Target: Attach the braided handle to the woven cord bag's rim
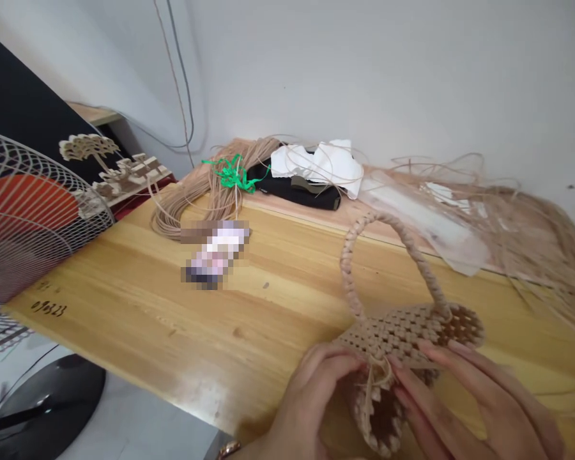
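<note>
Two hands work a small woven basket point(402, 338) at the bench's point(172, 306) near edge. The left hand point(311, 396) and right hand point(469, 396) each pinch loose straw strands at its rim, fingertips pressed together; its looped handle stands upright above.

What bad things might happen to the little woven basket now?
The woven basket lies close to the near edge of the wooden table, so it might slip off if the left hand and right hand let go. Loose strands stick out between the fingers; a hard tug might undo the weave.
</note>
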`<action>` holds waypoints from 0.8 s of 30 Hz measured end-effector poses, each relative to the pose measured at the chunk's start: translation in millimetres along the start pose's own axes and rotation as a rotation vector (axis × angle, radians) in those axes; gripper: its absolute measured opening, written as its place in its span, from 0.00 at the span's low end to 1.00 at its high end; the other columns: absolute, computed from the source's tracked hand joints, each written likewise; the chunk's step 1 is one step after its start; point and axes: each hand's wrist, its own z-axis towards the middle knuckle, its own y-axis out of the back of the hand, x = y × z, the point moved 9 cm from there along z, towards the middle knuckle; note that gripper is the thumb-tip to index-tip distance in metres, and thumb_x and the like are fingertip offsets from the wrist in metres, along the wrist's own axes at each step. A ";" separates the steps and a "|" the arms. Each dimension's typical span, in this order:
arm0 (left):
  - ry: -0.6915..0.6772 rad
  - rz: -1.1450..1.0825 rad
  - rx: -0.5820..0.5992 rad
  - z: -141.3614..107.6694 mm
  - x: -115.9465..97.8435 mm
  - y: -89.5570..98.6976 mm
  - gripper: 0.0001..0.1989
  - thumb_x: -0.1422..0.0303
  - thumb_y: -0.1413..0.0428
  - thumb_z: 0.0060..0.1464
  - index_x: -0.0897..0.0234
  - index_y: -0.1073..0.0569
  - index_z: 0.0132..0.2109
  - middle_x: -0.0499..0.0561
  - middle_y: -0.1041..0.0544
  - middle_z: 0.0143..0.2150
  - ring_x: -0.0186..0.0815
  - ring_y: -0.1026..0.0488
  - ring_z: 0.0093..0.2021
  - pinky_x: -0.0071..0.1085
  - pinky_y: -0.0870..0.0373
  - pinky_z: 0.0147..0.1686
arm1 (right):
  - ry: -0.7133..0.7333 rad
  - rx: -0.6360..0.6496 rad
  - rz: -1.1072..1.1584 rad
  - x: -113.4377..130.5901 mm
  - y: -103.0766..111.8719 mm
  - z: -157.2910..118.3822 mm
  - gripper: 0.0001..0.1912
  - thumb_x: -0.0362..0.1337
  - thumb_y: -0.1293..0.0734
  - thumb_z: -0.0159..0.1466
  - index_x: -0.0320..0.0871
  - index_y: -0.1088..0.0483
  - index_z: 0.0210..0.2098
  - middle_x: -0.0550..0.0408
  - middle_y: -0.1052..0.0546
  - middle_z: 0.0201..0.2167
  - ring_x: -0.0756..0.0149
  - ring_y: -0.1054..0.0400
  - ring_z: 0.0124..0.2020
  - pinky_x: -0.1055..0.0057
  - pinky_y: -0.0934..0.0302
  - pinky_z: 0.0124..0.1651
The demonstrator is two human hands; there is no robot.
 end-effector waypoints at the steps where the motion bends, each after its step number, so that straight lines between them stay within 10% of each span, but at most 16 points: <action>1: 0.006 -0.020 0.006 2.6 -4.1 1.7 0.34 0.52 0.38 0.42 0.59 0.36 0.55 0.58 0.32 0.50 0.46 0.33 0.50 0.38 0.35 0.49 | 0.019 -0.018 -0.049 3.5 1.4 1.6 0.14 0.33 0.34 0.59 0.51 0.26 0.45 0.52 0.24 0.42 0.53 0.31 0.45 0.57 0.41 0.49; 9: 0.041 0.102 -0.007 36.2 -32.3 17.6 0.18 0.78 0.46 0.51 0.61 0.31 0.49 0.50 0.28 0.41 0.33 0.32 0.43 0.29 0.34 0.45 | -0.069 -0.054 0.019 10.2 -2.4 33.7 0.10 0.32 0.35 0.62 0.37 0.30 0.43 0.46 0.23 0.38 0.55 0.32 0.43 0.56 0.43 0.50; 16: 0.260 0.070 -0.025 46.1 -20.2 36.0 0.13 0.75 0.45 0.52 0.64 0.26 0.46 0.51 0.23 0.42 0.31 0.27 0.40 0.27 0.30 0.42 | -0.157 -0.089 0.153 -0.5 -10.6 44.6 0.04 0.32 0.34 0.61 0.39 0.29 0.37 0.50 0.22 0.33 0.59 0.31 0.37 0.54 0.41 0.47; 24: 0.209 0.317 -0.009 59.7 -32.0 41.7 0.07 0.72 0.42 0.50 0.66 0.24 0.39 0.49 0.24 0.29 0.32 0.29 0.31 0.29 0.31 0.34 | -0.157 -0.036 0.206 -1.1 -11.4 53.4 0.04 0.31 0.35 0.61 0.42 0.28 0.35 0.52 0.23 0.33 0.59 0.32 0.37 0.56 0.41 0.46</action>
